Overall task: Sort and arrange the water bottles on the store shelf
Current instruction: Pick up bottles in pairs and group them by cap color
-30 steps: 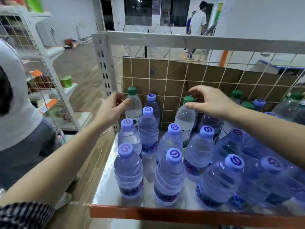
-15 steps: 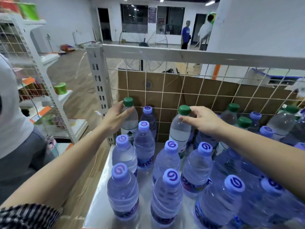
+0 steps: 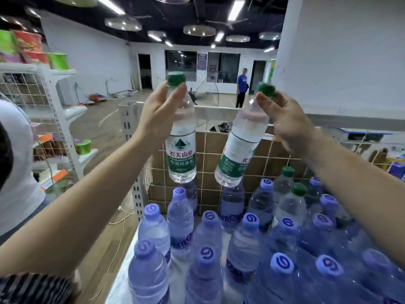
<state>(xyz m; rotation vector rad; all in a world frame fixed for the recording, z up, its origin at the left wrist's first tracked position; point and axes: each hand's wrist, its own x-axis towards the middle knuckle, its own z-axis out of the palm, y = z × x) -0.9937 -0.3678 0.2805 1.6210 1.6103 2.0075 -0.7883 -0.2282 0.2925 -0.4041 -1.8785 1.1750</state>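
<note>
The left hand [image 3: 157, 119] is wrapped round the neck of one green-cap bottle [image 3: 182, 150] and holds it straight up in the air, high over the shelf [image 3: 137, 194]. The right hand [image 3: 287, 121] grips a second green-cap bottle [image 3: 238, 150] just under its cap, and that one leans sideways. Below them, lots of purple-cap bottles [image 3: 247, 244] stand close together on the shelf.

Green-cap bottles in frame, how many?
4 green-cap bottles: one in the left hand, one tilted in the right hand, two standing at the shelf's back right. The right arm may hide more.
</note>
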